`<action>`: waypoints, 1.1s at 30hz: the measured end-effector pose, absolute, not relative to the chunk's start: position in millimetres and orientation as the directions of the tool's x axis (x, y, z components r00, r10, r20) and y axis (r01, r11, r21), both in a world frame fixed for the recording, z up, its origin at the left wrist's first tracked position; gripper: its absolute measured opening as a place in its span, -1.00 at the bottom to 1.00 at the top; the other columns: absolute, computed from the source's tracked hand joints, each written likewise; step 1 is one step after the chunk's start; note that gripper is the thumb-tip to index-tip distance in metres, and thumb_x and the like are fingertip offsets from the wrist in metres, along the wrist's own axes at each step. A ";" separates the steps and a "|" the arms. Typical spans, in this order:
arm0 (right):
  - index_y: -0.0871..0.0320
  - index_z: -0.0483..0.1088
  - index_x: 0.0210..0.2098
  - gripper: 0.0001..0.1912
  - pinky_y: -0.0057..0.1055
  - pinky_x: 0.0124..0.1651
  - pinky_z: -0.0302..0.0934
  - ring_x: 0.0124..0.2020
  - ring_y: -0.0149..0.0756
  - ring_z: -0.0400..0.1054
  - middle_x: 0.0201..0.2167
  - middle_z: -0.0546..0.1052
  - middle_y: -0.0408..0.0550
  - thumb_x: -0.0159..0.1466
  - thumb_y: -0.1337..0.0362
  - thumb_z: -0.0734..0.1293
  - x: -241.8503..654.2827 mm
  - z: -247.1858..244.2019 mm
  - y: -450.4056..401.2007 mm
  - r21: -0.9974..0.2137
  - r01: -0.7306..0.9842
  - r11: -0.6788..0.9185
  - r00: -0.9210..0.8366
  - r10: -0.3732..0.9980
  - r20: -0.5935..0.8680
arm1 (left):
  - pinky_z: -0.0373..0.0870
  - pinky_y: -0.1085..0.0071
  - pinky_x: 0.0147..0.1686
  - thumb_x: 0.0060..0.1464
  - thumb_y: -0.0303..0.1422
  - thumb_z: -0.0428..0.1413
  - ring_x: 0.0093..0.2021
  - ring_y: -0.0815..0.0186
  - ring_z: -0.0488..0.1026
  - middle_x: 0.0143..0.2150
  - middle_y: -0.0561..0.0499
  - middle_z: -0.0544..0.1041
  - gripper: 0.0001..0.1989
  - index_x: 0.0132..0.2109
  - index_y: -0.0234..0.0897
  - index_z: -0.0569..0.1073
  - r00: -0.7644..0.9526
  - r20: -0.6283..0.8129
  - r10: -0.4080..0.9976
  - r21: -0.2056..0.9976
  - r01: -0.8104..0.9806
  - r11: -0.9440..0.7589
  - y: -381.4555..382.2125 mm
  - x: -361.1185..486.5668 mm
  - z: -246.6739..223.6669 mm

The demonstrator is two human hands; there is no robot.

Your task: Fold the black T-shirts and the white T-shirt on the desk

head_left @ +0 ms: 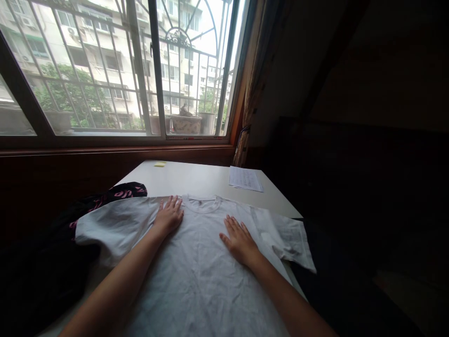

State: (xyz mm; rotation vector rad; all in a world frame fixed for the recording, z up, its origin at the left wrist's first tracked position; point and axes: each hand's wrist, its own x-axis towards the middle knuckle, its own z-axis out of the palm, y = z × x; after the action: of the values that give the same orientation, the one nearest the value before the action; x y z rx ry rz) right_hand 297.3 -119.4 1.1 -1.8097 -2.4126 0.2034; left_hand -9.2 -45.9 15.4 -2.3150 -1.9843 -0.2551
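Observation:
A white T-shirt (199, 262) lies spread out over the table, its neckline toward the window and its sleeves out to both sides. The fabric shows small wrinkles across the front. My left hand (169, 215) rests flat on the shirt near the left shoulder, beside the collar, fingers slightly apart. Lower on the chest, right of the collar, my right hand (239, 239) lies flat with its fingers spread. Neither hand holds anything. The right sleeve hangs past the table's edge.
The white table (196, 177) carries a yellow sticky note (160, 164) and printed sheets (245, 179) at its far side. Black cloth with pink lettering (129, 190) lies at the left. A barred window (115, 70) and a curtain (245, 126) stand behind.

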 end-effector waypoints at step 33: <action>0.09 -0.17 0.49 -0.20 -0.06 0.49 -0.32 0.50 -0.18 -0.29 0.51 -0.14 -0.06 0.42 -0.21 -0.09 356.3 -6.9 -167.5 -0.110 0.933 0.344 -0.344 0.939 0.017 | -0.12 -0.19 0.39 0.34 0.05 -0.16 0.49 -0.06 -0.06 0.50 -0.14 -0.01 -0.32 0.46 -0.13 0.08 0.316 0.159 0.935 0.054 0.943 -0.328 -244.3 -22.4 -17.5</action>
State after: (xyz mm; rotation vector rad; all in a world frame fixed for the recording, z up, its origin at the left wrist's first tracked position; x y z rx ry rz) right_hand 356.3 -167.5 -6.9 -1.7525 -2.5113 0.1241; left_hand -22.4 -244.3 -17.5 -2.5088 -1.7917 -0.2490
